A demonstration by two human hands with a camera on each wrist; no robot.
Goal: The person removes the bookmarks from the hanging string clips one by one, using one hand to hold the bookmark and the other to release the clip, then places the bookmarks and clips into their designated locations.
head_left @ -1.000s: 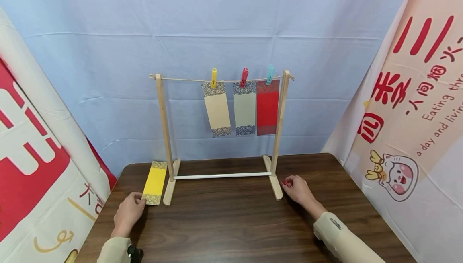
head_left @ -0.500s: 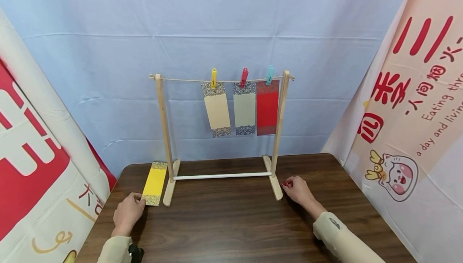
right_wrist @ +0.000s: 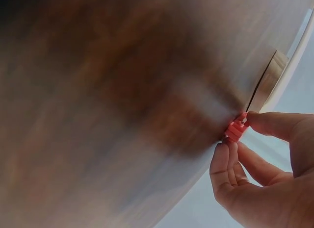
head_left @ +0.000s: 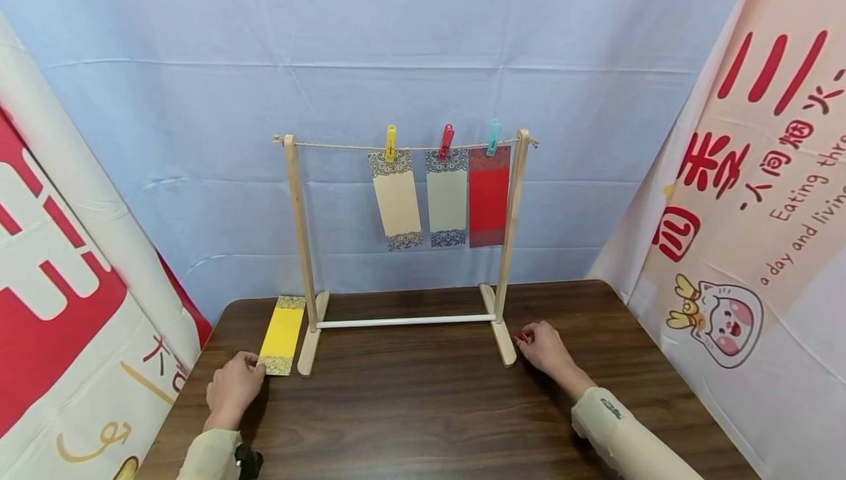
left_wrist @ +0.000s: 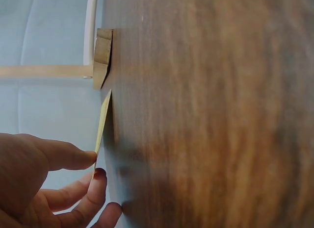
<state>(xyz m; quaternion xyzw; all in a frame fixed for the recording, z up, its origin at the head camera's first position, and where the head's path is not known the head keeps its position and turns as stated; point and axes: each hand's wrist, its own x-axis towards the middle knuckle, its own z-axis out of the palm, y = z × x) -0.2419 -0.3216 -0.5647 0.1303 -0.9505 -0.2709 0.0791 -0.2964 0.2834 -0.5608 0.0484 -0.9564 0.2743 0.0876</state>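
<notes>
A yellow paper card (head_left: 283, 329) with lace-pattern ends lies at the table's left, beside the rack's left foot. My left hand (head_left: 233, 387) pinches its near corner between thumb and fingers; in the left wrist view the card (left_wrist: 102, 122) is seen edge-on, tilted up from the table. My right hand (head_left: 547, 348) holds a small red clothespin (right_wrist: 235, 130) between thumb and fingertips, just right of the rack's right foot. On the wooden rack's string (head_left: 337, 146) hang a cream card (head_left: 399, 203), a grey card (head_left: 447, 201) and a red card (head_left: 489, 197), each under one clothespin.
The clothespins on the string are yellow (head_left: 391, 144), red (head_left: 446, 141) and teal (head_left: 493, 136). A white rod (head_left: 406, 321) joins the rack's feet low down. Behind the dark wooden table (head_left: 403, 406) hangs a pale blue cloth (head_left: 396, 32), with printed banners at both sides.
Hardly anything differs: the left hand and the near end of the yellow card have shifted very slightly left. The right hand stays with the red clothespin, and the hanging cards keep their places.
</notes>
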